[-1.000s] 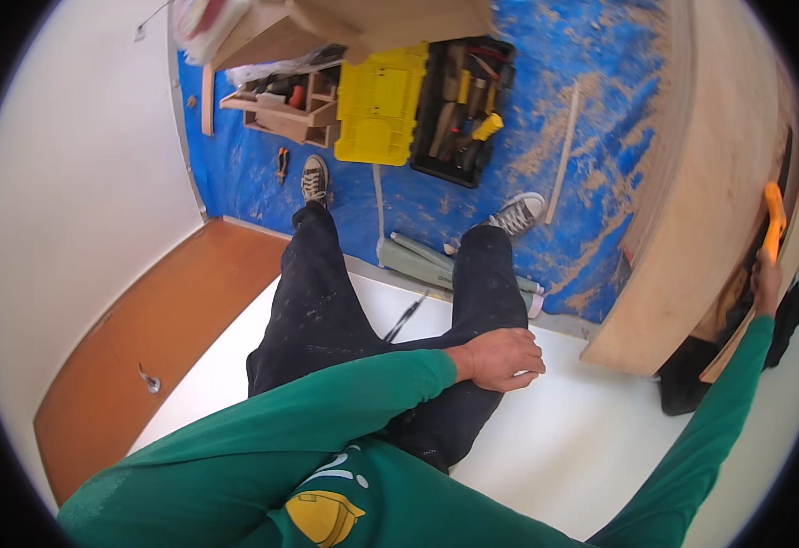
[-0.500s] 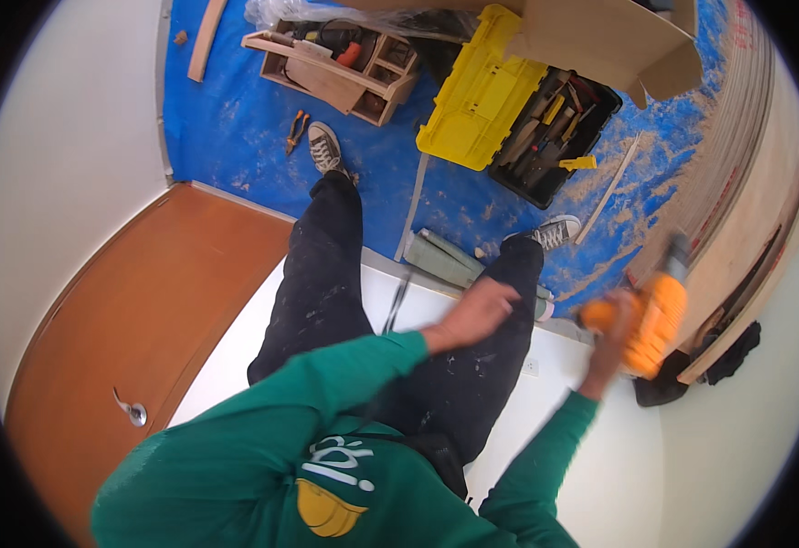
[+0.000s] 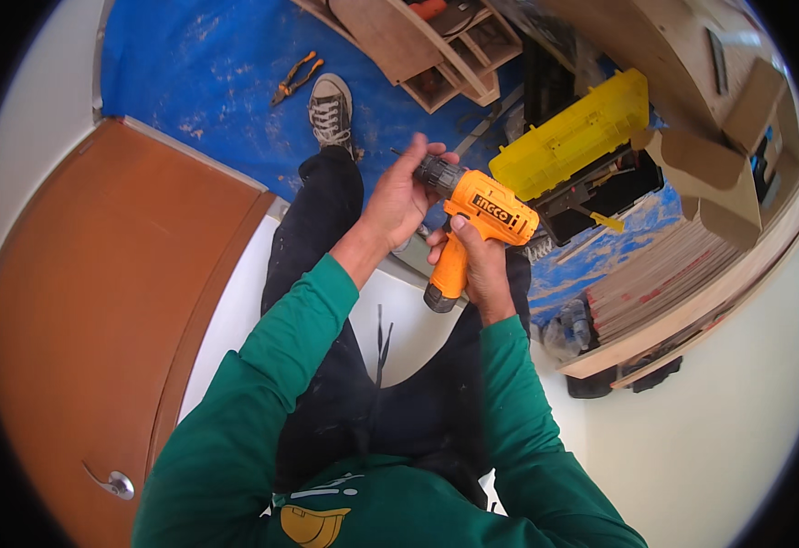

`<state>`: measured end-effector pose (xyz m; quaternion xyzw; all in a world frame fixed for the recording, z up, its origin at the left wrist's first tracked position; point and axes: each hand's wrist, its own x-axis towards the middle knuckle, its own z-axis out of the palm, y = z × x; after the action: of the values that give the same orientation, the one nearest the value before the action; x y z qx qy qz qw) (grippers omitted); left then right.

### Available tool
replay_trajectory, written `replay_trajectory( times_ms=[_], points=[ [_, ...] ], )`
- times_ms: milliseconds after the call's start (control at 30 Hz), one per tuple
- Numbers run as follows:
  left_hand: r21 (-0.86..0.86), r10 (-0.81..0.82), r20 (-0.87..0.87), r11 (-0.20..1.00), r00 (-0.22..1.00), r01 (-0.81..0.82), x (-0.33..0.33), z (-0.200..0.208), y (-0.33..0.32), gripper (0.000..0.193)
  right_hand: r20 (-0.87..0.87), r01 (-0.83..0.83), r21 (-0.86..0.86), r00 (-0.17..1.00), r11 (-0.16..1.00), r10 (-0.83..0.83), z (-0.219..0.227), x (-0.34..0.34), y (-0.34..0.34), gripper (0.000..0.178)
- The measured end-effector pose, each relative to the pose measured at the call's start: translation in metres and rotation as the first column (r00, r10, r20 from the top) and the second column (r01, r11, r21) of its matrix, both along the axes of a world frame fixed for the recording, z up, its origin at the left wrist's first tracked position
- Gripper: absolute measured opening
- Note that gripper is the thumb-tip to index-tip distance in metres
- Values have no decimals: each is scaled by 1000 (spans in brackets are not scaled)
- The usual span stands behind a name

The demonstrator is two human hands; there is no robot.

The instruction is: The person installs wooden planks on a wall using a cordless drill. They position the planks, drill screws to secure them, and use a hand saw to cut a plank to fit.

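Observation:
An orange cordless drill point(image 3: 502, 203) with a black chuck is held across the front of my body, its chuck end toward the left and away from me. My right hand point(image 3: 486, 269) is closed around its grip, above the dark battery base. At the black chuck point(image 3: 438, 173), my left hand point(image 3: 392, 203) is closed, with fingers curled around its far side. A thin dark bit point(image 3: 397, 152) seems to stick out past the left fingers, partly hidden by them.
Orange-handled pliers point(image 3: 295, 79) lie on the blue sheet point(image 3: 198, 100) by my left shoe. Beyond are a wooden tool caddy point(image 3: 418, 46), a yellow-lidded toolbox point(image 3: 573, 137) and an open cardboard box point(image 3: 705, 183). Stacked boards point(image 3: 664, 288) stand right; a brown door point(image 3: 116, 301) is left.
The drill has come from the far right to the front of my body, its chuck now pointing left. My left hand has moved onto the chuck. The view has shifted too.

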<state>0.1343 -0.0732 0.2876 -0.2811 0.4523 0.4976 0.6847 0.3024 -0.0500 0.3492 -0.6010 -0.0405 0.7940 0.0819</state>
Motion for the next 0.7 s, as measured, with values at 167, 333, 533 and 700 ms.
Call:
replay_trajectory(
  times_ms=[167,333,533,700],
  points=[
    [-102,105,13,989,994,-103,3,-20,14,32,108,-154,126,984,980,141,-18,-6,11,40],
    [-169,189,43,969,981,-179,-5,-42,25,33,214,-342,193,929,919,301,-48,-20,24,32],
    [-253,-37,41,966,998,46,-22,-55,24,49,411,-657,522,753,544,515,-102,-55,28,37],
    [-231,-47,-122,973,991,18,-27,-58,23,70,466,-679,569,731,465,497,-140,-81,22,36]
  ],
)
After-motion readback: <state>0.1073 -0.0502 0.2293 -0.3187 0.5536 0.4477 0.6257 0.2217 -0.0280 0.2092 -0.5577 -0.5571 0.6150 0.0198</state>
